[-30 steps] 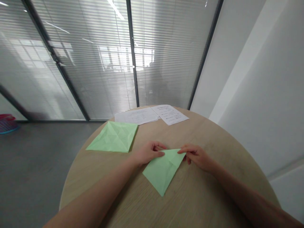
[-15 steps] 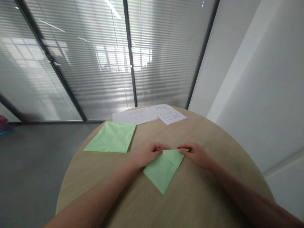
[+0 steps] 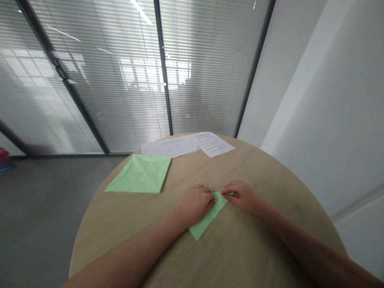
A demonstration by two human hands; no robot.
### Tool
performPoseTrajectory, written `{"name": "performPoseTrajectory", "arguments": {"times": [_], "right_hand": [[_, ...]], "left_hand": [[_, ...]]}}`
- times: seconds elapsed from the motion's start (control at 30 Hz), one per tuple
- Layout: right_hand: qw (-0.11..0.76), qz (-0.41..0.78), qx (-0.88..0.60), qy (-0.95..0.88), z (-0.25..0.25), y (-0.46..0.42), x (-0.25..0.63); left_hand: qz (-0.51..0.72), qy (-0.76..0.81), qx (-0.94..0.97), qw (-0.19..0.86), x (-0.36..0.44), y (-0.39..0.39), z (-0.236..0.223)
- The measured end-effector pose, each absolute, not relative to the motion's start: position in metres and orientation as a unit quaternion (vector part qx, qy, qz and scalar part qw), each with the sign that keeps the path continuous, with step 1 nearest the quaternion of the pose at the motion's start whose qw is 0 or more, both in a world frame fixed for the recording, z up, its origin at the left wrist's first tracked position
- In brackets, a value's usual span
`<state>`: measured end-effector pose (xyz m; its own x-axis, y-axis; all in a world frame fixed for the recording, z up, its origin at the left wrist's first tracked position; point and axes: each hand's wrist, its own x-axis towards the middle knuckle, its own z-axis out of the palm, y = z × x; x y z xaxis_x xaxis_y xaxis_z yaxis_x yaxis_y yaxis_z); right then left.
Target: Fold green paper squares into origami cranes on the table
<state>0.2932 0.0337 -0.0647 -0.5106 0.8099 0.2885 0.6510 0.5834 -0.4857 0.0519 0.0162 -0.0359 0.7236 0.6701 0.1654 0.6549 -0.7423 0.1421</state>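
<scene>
A folded piece of light green paper (image 3: 201, 227) lies on the table in front of me, one pointed corner toward me. My left hand (image 3: 198, 204) rests over its left part with the fingers curled down onto it, so much of the sheet is hidden. At the paper's far right corner my right hand (image 3: 241, 196) is closed, pinching the tip between thumb and fingers. A second green sheet (image 3: 141, 176), larger and marked with creases, lies farther off to the left, touched by neither hand.
Printed white sheets (image 3: 171, 147) lie at the far edge of the round wooden table (image 3: 255, 248), another printed page (image 3: 211, 145) partly over them. Beyond stand glass panels with blinds (image 3: 207, 80). A white wall (image 3: 336, 100) rises on the right. A pink and blue object (image 3: 4, 160) sits on the floor at left.
My left hand has slid right across the small green paper and now covers more of it. The right hand has moved slightly left, still pinching the corner. The paper's near tip has shifted left.
</scene>
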Motion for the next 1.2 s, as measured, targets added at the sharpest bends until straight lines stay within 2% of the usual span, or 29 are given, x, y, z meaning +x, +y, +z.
{"name": "performPoseTrajectory", "arguments": {"times": [0.47, 1.2], "right_hand": [[0.178, 0.042, -0.432, -0.883, -0.058, 0.026, 0.287], [0.14, 0.02, -0.568, -0.811, -0.052, 0.017, 0.304]], "left_hand": [[0.115, 0.374, 0.92, 0.033, 0.055, 0.016, -0.039], [0.021, 0.522, 0.852, -0.045, 0.055, 0.006, -0.01]]}}
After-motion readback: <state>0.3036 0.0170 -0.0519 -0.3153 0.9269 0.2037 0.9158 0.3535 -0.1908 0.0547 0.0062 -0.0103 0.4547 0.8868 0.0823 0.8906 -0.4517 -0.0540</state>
